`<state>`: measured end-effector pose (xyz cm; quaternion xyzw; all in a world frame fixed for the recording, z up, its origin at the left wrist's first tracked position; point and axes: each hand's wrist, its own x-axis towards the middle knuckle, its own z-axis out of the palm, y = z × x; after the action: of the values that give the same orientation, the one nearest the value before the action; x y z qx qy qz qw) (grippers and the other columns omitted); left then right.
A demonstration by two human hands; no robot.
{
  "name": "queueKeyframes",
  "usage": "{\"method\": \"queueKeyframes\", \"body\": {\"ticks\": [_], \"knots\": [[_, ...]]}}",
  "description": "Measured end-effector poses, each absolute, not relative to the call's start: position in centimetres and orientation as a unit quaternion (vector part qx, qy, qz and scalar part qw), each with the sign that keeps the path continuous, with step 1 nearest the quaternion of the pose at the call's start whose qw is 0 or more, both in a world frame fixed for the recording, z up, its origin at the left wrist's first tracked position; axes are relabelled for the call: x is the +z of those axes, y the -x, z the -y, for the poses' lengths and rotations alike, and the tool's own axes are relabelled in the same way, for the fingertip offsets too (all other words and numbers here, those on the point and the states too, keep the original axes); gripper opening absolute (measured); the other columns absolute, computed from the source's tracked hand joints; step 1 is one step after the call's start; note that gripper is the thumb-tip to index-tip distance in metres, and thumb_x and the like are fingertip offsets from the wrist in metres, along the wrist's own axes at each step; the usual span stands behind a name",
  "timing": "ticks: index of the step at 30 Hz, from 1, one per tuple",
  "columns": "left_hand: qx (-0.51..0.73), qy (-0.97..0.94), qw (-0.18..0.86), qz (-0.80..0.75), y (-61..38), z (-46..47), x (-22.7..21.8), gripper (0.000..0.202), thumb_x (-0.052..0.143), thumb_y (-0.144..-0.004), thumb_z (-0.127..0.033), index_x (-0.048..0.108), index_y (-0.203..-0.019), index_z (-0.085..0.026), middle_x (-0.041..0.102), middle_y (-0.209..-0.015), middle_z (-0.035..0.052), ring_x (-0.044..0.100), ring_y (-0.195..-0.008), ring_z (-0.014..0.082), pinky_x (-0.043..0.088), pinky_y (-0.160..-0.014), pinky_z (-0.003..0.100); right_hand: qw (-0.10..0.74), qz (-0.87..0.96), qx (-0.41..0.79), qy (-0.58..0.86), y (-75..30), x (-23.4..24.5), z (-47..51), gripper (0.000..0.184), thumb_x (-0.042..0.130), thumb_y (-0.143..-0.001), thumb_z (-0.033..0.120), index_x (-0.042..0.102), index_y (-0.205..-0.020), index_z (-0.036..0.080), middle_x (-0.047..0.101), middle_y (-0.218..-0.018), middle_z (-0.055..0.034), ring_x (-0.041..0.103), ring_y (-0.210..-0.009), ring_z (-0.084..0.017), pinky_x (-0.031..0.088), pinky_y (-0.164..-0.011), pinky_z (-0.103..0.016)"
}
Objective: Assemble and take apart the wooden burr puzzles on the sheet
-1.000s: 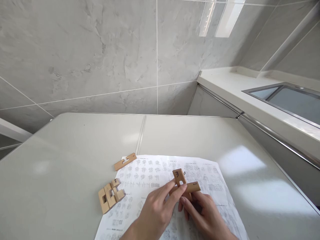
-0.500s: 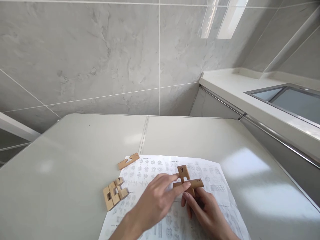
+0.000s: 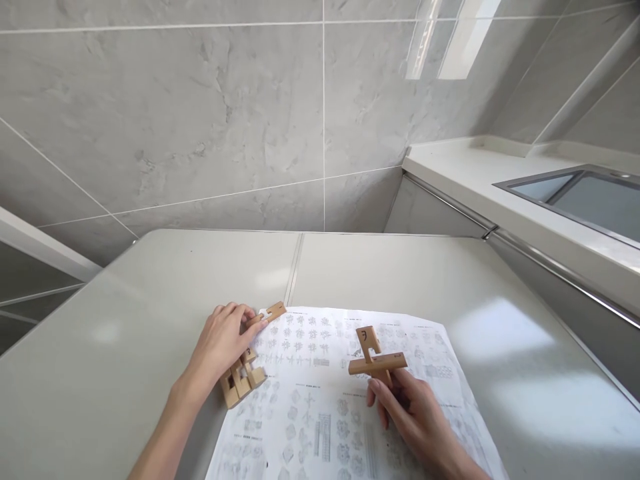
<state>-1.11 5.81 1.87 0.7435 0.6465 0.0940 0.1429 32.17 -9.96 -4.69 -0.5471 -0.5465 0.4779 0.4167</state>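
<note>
Between the thumb and fingers of my right hand [image 3: 413, 410] are two crossed wooden puzzle pieces [image 3: 377, 363], one with a notch and a handwritten mark on its upper end. They are held above the printed sheet. My left hand [image 3: 223, 337] reaches to the sheet's upper left corner, its thumb and fingers closed around the near end of a notched wooden puzzle piece [image 3: 275, 311]. Below that hand lie more wooden puzzle pieces [image 3: 243, 380] side by side, one marked 3; my wrist partly covers them.
A white printed sheet [image 3: 310, 373] with rows of small diagrams lies on the pale table [image 3: 150, 313]. A seam [image 3: 296, 267] crosses the tabletop. Grey tiled wall [image 3: 200, 120] stands behind. To the right is a white counter [image 3: 455, 167] with a sink [image 3: 590, 200].
My left hand has let go of the crossed pieces and moved left to the notched piece at the sheet's corner. My right hand keeps holding the crossed pieces. The view has shifted slightly.
</note>
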Motion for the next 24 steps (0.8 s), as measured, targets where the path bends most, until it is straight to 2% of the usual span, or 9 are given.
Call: {"method": "queueKeyframes", "body": {"ticks": [4,8,10,14,16,20,24], "knots": [[0.106,-0.741,0.156,-0.645,1.0,-5.8,1.9,0.041,0.061,-0.093,-0.063,0.067,-0.084,-0.024,0.076,-0.099,0.0101,0.064,-0.105,0.0358,0.052,-0.082,0.042,0.423,0.549,0.470,0.547,-32.0,-4.7,10.0,0.044,0.053,-0.108,0.059,0.063,-0.089,0.021,0.073,-0.076,-0.0043,0.063,-0.049,-0.015,0.050,-0.049,-0.027],[0.135,-0.746,0.165,-0.631,0.1,-5.1,3.4,0.036,0.053,-0.101,-0.056,0.069,-0.094,-0.025,0.077,-0.103,0.0071,0.066,-0.103,0.0307,0.051,-0.082,0.037,0.417,0.557,0.466,0.547,-32.0,-4.7,10.0,0.045,0.051,-0.110,0.058,0.061,-0.087,0.021,0.073,-0.075,-0.0042,0.064,-0.050,-0.015,0.050,-0.049,-0.026],[0.160,-0.738,0.177,-0.632,-0.6,-4.5,4.3,0.036,0.051,-0.104,-0.056,0.069,-0.096,-0.025,0.076,-0.099,0.0045,0.068,-0.093,0.0262,0.050,-0.077,0.032,0.410,0.565,0.462,0.547,-32.0,-4.6,9.9,0.044,0.050,-0.110,0.057,0.060,-0.086,0.021,0.073,-0.074,-0.0038,0.064,-0.051,-0.015,0.051,-0.050,-0.027],[0.263,-0.691,0.292,-0.607,-2.0,-3.8,5.4,0.037,0.064,-0.099,-0.060,0.071,-0.096,-0.024,0.074,-0.091,0.0023,0.065,-0.082,0.0213,0.048,-0.071,0.027,0.402,0.586,0.444,0.545,-32.0,-4.4,10.0,0.044,0.048,-0.111,0.057,0.059,-0.086,0.023,0.070,-0.070,-0.0022,0.062,-0.050,-0.016,0.050,-0.050,-0.027],[0.285,-0.681,0.356,-0.573,-2.9,-3.6,5.7,0.040,0.064,-0.099,-0.061,0.071,-0.093,-0.022,0.068,-0.083,0.0012,0.062,-0.079,0.0196,0.047,-0.070,0.026,0.397,0.601,0.433,0.542,-32.0,-4.4,10.1,0.042,0.047,-0.111,0.053,0.059,-0.084,0.023,0.067,-0.067,-0.0006,0.061,-0.049,-0.016,0.049,-0.050,-0.027],[0.278,-0.679,0.473,-0.488,-5.4,-3.1,6.1,0.040,0.059,-0.103,-0.059,0.067,-0.093,-0.021,0.058,-0.071,-0.0022,0.056,-0.071,0.0168,0.046,-0.069,0.027,0.380,0.628,0.416,0.536,-32.0,-4.4,10.2,0.036,0.045,-0.113,0.044,0.058,-0.085,0.024,0.061,-0.064,0.0021,0.058,-0.051,-0.015,0.045,-0.053,-0.026],[0.260,-0.655,0.566,-0.428,-8.0,-2.6,6.4,0.034,0.058,-0.104,-0.056,0.055,-0.105,-0.023,0.054,-0.070,-0.0058,0.050,-0.066,0.0148,0.044,-0.070,0.028,0.371,0.655,0.394,0.527,-32.1,-4.4,10.2,0.032,0.045,-0.112,0.038,0.056,-0.086,0.025,0.059,-0.064,0.0033,0.054,-0.052,-0.015,0.041,-0.054,-0.026]]}}
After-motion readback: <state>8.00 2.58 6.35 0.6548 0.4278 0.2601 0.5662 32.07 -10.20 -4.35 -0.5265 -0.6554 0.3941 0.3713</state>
